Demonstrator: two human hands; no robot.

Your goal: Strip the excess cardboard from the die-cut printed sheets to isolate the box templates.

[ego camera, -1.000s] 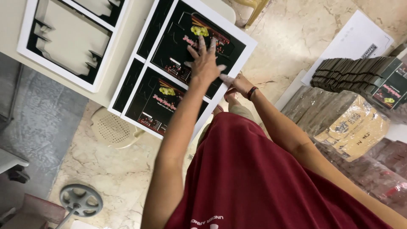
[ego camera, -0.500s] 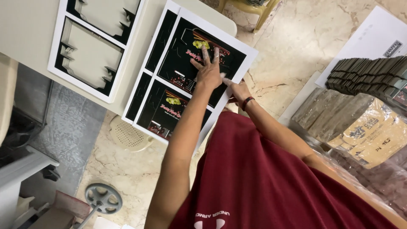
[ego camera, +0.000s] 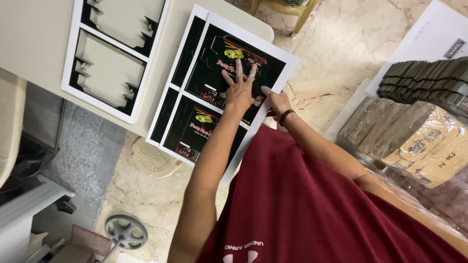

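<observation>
The left hand (ego camera: 239,92) presses flat, fingers spread, on the top printed black sheet (ego camera: 229,73) of a stack at the table's (ego camera: 39,34) near right corner. The right hand (ego camera: 274,100) pinches the sheet's right edge (grip narrow). Its long axis runs away from the person, above a marble floor (ego camera: 351,44).

- Printed sheet (ego camera: 229,78): white-bordered, black, two box designs with yellow and red artwork; lies flat, skewed, atop a similar sheet (ego camera: 183,58), overhanging the edge of the pale table (ego camera: 39,39)
</observation>
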